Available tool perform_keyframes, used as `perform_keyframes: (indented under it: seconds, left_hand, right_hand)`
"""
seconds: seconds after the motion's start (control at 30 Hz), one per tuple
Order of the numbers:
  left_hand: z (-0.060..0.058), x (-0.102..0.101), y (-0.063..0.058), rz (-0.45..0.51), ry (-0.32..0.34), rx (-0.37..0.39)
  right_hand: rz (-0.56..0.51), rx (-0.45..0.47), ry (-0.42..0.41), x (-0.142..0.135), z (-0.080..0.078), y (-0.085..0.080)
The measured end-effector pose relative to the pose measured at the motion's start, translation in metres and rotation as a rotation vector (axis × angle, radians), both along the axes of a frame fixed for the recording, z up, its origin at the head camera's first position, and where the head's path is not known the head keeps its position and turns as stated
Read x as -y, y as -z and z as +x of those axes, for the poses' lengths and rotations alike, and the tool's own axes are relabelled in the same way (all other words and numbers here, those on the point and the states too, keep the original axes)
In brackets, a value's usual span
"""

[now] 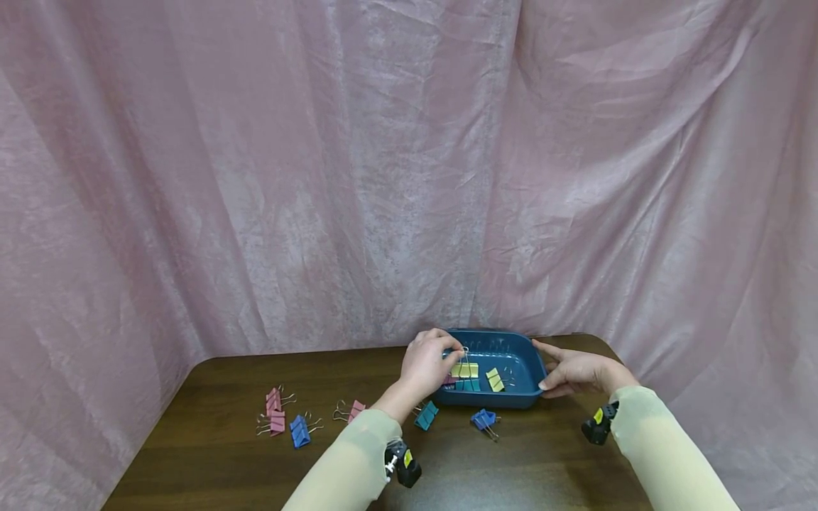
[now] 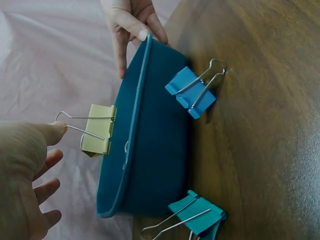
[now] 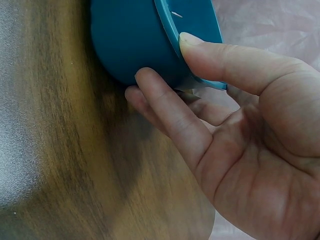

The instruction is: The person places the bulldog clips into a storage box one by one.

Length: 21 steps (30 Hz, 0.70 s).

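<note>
My left hand (image 1: 427, 362) pinches a yellow binder clip (image 2: 98, 129) by its wire handle between thumb and finger. The clip hangs at the open top of a blue plastic box (image 1: 492, 401), on the box's left side. Inside the box lie another yellow clip (image 1: 495, 380), a teal clip (image 1: 469, 385) and a pink clip (image 1: 450, 380). At the box's right end my right hand (image 1: 578, 370) holds it, thumb on the rim and other fingers against the outer wall (image 3: 132, 47).
On the wooden table (image 1: 224, 475), a blue clip (image 1: 483, 419) and a teal clip (image 1: 426, 416) lie before the box. Farther left are pink clips (image 1: 275, 424) and another blue clip (image 1: 300, 431). A pink curtain (image 1: 383, 177) hangs behind the table's back edge.
</note>
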<state>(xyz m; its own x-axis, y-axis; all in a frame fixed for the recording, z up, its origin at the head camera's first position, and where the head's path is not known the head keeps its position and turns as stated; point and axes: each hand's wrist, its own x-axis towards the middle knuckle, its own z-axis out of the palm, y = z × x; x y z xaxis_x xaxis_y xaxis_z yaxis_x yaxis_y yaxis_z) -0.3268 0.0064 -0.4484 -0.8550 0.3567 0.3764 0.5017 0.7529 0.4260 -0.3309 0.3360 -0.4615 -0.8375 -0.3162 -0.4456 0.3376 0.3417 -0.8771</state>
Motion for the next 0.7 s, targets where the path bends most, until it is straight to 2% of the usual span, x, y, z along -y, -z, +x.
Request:
perform_keyframes:
  seconds: [0.27,0.5,0.7]
  left_hand:
    - [0.001,-0.010,0.007,-0.017,0.006,0.041]
    - [0.005,-0.013,0.013,0.005,0.011,0.112]
    - [0.006,-0.010,0.008,0.026,0.021,0.143]
  right_hand:
    - [-0.001,-0.002,0.000,-0.002,-0.001,0.000]
    - [-0.005,-0.005,-0.008,-0.001,0.001,0.003]
    - [0.004,-0.011,0.001,-0.002,0.000,0.002]
